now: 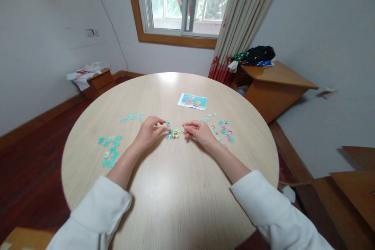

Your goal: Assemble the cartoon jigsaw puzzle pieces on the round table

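Note:
A small joined patch of jigsaw puzzle (175, 134) with a yellow cartoon face lies mid-table between my hands. My left hand (149, 131) is at its left, thumb and fingers closed on a small jigsaw puzzle piece (168, 124) just above the patch. On the other side, my right hand (199, 131) is pinched with its fingertips close to the patch's right edge; whether a piece is between them I cannot make out. Beyond the hands lies a printed reference picture (192, 101) showing cartoon figures on blue.
Loose turquoise pieces (111, 150) are spread at the left, with more turquoise pieces (131, 116) farther back. Pink and multicoloured pieces (226, 130) lie right of my right hand. The round wooden table (175, 199) stands before a window; a wooden cabinet (275, 82) with cloths is at the right.

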Demonstrator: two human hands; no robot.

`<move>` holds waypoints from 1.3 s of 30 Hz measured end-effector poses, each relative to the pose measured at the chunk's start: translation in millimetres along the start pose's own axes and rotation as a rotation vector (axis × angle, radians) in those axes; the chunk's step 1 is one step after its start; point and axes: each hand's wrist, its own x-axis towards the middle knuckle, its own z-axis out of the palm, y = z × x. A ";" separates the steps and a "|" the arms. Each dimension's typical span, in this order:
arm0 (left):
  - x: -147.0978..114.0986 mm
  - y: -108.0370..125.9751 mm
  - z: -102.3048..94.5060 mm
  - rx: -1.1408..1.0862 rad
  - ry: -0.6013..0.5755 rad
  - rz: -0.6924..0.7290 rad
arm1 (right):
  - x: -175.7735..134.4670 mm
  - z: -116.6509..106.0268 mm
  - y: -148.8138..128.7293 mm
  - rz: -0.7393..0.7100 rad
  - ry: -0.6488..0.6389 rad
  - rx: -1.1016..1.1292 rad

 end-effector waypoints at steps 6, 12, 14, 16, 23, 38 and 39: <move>-0.3 -7.5 2.4 0.032 -0.057 -0.001 | -0.6 -0.1 0.1 -0.008 -0.011 -0.038; -1.0 -7.5 4.6 0.063 -0.132 -0.056 | 0.0 2.4 1.4 -0.051 -0.013 -0.118; -1.2 -6.8 4.7 0.080 -0.161 -0.064 | 0.0 3.6 3.1 -0.085 -0.018 -0.158; -1.5 -6.6 4.6 0.091 -0.182 -0.062 | 0.2 4.1 5.1 -0.117 -0.027 -0.201; -2.7 -6.5 5.9 0.091 -0.193 -0.093 | 1.3 2.6 8.9 -0.212 -0.031 -0.378; -3.0 4.3 7.9 0.117 -0.199 -0.232 | -3.1 2.1 11.6 -0.407 -0.071 -0.753; -3.0 4.3 8.5 0.120 -0.196 -0.239 | -3.4 2.1 11.6 -0.414 -0.088 -0.765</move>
